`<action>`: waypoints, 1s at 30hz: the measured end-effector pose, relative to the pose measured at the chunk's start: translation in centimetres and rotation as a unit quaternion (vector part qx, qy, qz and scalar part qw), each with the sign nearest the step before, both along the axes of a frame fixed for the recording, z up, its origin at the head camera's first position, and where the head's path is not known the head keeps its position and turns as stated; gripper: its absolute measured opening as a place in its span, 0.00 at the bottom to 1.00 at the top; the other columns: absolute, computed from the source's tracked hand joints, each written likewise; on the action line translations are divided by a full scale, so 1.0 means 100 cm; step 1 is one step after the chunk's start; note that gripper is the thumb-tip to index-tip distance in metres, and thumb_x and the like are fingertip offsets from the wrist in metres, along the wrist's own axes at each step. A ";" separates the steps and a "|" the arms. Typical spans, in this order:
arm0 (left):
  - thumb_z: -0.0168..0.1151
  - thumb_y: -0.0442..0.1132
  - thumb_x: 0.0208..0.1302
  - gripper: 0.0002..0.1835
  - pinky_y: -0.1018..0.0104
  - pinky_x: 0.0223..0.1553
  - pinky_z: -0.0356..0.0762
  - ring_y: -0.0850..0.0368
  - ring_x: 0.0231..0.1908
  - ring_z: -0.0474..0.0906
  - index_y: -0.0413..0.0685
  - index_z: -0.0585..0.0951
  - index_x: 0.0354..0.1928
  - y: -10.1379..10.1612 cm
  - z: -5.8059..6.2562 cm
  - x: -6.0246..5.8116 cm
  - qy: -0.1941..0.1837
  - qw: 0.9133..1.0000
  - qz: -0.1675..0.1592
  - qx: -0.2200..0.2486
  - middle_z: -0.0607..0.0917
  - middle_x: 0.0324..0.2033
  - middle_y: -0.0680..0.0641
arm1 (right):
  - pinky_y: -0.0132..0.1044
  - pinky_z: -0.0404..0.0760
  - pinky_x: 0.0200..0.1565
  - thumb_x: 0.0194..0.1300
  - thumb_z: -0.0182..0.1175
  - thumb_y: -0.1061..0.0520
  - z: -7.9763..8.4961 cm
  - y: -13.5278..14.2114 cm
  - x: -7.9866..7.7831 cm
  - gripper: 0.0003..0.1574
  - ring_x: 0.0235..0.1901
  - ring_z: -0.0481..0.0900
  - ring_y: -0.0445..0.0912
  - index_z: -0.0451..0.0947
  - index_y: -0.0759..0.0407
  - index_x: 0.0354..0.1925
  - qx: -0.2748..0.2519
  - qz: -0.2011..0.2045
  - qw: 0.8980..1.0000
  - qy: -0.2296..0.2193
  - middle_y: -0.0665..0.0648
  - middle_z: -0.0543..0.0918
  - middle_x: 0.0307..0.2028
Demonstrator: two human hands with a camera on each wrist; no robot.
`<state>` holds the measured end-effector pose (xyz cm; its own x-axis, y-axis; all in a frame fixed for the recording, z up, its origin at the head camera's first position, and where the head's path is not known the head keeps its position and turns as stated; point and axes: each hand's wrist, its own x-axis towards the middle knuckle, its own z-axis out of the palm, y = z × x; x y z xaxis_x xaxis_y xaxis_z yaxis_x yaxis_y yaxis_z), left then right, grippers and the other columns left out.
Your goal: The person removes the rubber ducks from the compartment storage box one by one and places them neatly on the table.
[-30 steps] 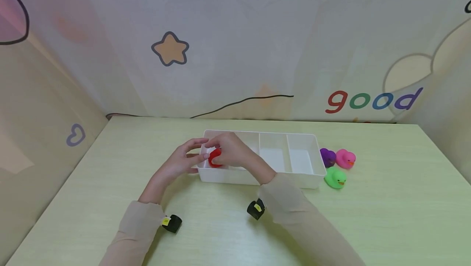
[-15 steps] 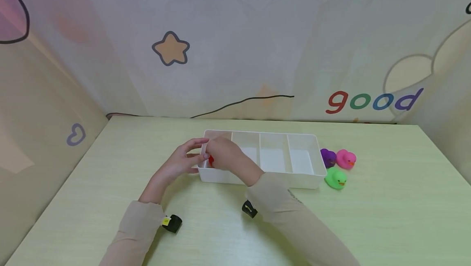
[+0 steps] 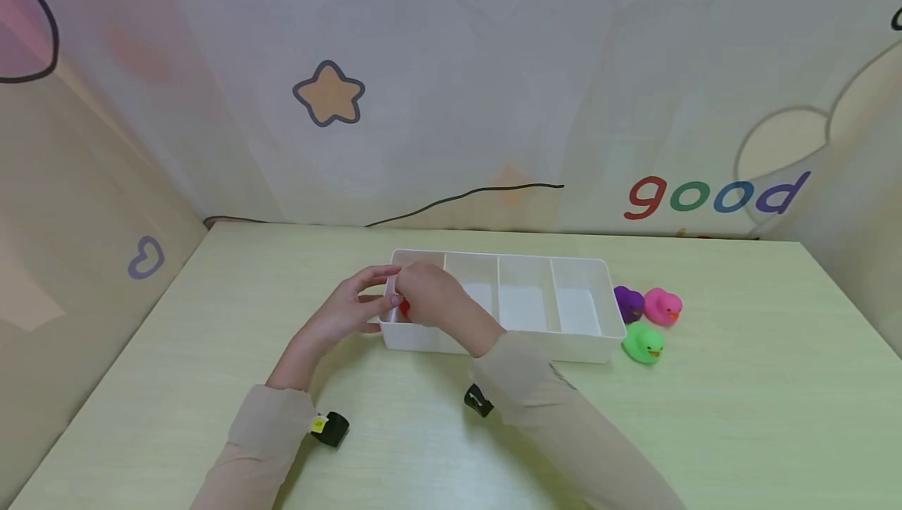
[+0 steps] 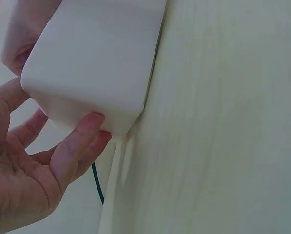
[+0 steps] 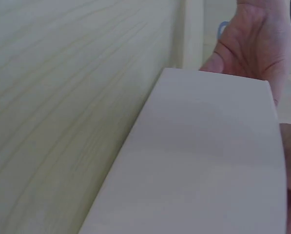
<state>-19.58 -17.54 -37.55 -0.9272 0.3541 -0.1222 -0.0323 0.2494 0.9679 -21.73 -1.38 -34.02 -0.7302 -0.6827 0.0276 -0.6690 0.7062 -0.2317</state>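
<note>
A white divided box stands on the table, with compartments side by side. At its left end is my left hand, holding the end wall, thumb at the rim and fingers against the outside; the left wrist view shows these fingertips on the wall. My right hand reaches down into the leftmost compartment, and its fingertips are hidden there. Between thumb and compartment wall shows a small part of a red toy, mostly covered by that hand. In the right wrist view the box's long side blocks the toy.
Against the box's right end sit a purple rubber duck, a pink one and a green one. A printed cloth backdrop rises behind the pale wooden table.
My right hand has moved left and lower into the leftmost compartment with the red toy, which is now mostly covered. Over the last half second both hands stay almost still.
</note>
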 end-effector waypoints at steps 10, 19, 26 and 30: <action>0.61 0.45 0.59 0.30 0.51 0.43 0.78 0.38 0.60 0.63 0.56 0.64 0.64 0.002 0.000 0.000 -0.008 1.000 0.013 -0.016 0.62 0.63 0.43 | 0.29 0.78 0.33 0.50 0.67 0.60 0.015 0.017 0.009 0.08 0.35 0.76 0.46 0.81 0.61 0.32 -0.085 0.002 0.996 -0.003 0.55 0.80 0.32; 0.61 0.45 0.59 0.31 0.51 0.42 0.78 0.38 0.59 0.63 0.56 0.64 0.64 0.001 0.000 0.000 -0.001 0.999 0.018 -0.029 0.61 0.63 0.42 | 0.34 0.79 0.40 0.52 0.62 0.67 0.025 0.034 0.016 0.13 0.39 0.78 0.49 0.81 0.62 0.39 -0.123 -0.021 0.992 0.010 0.57 0.82 0.37; 0.62 0.46 0.58 0.31 0.52 0.42 0.78 0.39 0.58 0.64 0.58 0.65 0.63 0.001 -0.001 -0.001 -0.007 0.999 0.021 -0.026 0.61 0.62 0.42 | 0.35 0.80 0.41 0.51 0.63 0.68 0.032 0.049 0.022 0.17 0.43 0.78 0.50 0.80 0.63 0.43 -0.169 -0.018 0.985 0.020 0.59 0.81 0.43; 0.62 0.46 0.58 0.31 0.51 0.42 0.78 0.38 0.58 0.64 0.56 0.64 0.64 0.002 -0.001 -0.002 -0.009 0.999 0.020 -0.026 0.61 0.63 0.42 | 0.36 0.80 0.41 0.50 0.64 0.67 0.036 0.059 0.025 0.19 0.44 0.77 0.51 0.80 0.63 0.44 -0.181 -0.023 0.983 0.016 0.60 0.80 0.44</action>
